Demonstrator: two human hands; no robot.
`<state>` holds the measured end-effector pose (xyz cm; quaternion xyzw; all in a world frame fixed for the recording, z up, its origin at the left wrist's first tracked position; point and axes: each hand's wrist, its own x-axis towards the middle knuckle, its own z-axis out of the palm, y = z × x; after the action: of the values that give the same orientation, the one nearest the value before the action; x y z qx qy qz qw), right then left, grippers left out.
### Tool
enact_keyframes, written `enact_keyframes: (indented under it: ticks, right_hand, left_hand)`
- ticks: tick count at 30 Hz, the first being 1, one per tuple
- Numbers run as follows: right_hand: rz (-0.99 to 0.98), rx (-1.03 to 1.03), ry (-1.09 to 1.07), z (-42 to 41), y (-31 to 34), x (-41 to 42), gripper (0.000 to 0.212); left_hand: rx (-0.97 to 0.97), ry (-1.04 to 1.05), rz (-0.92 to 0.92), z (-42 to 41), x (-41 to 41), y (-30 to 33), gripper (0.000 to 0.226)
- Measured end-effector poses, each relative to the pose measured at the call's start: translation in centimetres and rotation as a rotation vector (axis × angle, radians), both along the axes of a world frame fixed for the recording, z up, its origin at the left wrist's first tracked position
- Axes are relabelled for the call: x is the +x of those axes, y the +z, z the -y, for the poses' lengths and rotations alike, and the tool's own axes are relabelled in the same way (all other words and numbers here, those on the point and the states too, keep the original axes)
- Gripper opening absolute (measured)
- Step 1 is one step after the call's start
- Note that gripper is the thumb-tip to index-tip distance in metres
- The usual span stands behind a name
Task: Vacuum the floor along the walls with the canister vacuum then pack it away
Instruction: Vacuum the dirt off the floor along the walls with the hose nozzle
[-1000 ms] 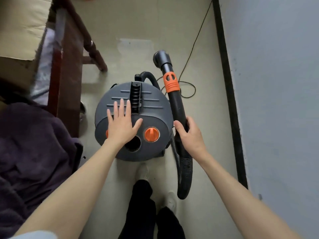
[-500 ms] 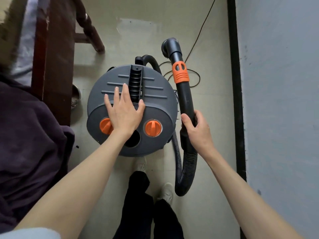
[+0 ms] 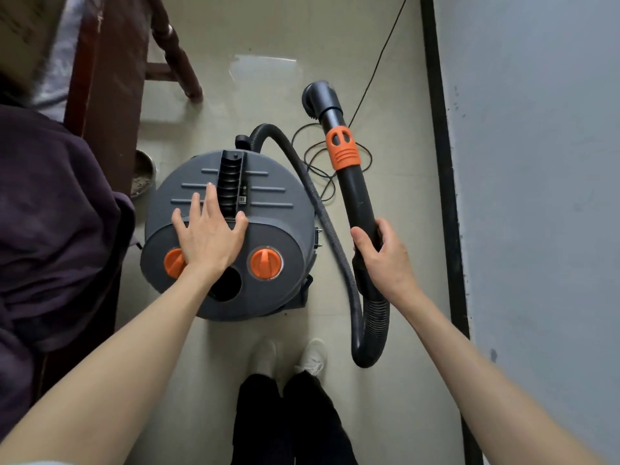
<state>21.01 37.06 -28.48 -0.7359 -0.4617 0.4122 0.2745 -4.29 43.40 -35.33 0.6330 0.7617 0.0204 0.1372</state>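
Note:
A round grey canister vacuum [image 3: 268, 182] with two orange knobs stands on the pale floor in front of my feet. My left hand [image 3: 209, 234] lies flat on its lid, fingers spread, beside the black carry handle [image 3: 231, 186]. My right hand [image 3: 385, 255] grips the black hose tube [image 3: 357, 193], which has an orange collar [image 3: 342, 147] and a black angled end [image 3: 318, 97]. The ribbed hose [image 3: 370, 330] loops below my right hand and runs back behind the canister.
A grey wall [image 3: 536, 162] with a black skirting strip [image 3: 439, 129] runs along the right. A thin power cord [image 3: 335, 162] lies coiled on the floor behind the tube. Dark wooden furniture legs [image 3: 174, 55], a purple cloth [image 3: 57, 229] and a small metal bowl [image 3: 144, 172] crowd the left.
My left hand slid further forward on the lid toward the carry handle. My right hand kept its grip and the tube swung slightly away from the canister.

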Motion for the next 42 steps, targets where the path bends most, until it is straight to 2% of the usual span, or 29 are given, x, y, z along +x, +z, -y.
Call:
enact_keyframes:
  ticks: [15, 20, 29, 34, 37, 39, 42]
  right_hand:
    - [0.020, -0.053, -0.041, 15.7, -1.1, -2.2, 0.015]
    - [0.002, -0.056, -0.043, 19.7, -0.6, -1.7, 0.024]
    - [-0.005, -0.063, -0.075, 25.3, 0.3, -1.8, 0.030]
    - [0.020, -0.021, -0.130, 28.3, 2.6, -1.2, 0.021]
    - [0.055, 0.016, -0.171, 30.4, 4.8, -0.9, 0.017]
    - [0.096, 0.043, -0.209, 32.0, 6.6, -0.7, 0.023]
    - [0.132, 0.059, -0.277, 35.0, 9.3, -0.2, 0.033]
  left_hand:
    - [-0.079, -0.020, -0.001, 17.3, -1.1, 0.0, 0.070]
    - [-0.093, -0.030, 0.001, 21.9, -0.8, -0.1, 0.070]
    - [-0.197, -0.103, -0.015, 23.5, -1.1, -0.2, 0.071]
    - [-0.258, -0.151, -0.024, 23.4, -1.1, 1.9, 0.074]
    - [-0.149, -0.270, 0.104, 24.3, 0.7, 5.2, 0.071]
    - [-0.112, -0.354, 0.249, 25.1, 3.0, 8.1, 0.068]
    - [-0.223, -0.440, 0.585, 27.4, 7.3, 13.1, 0.061]
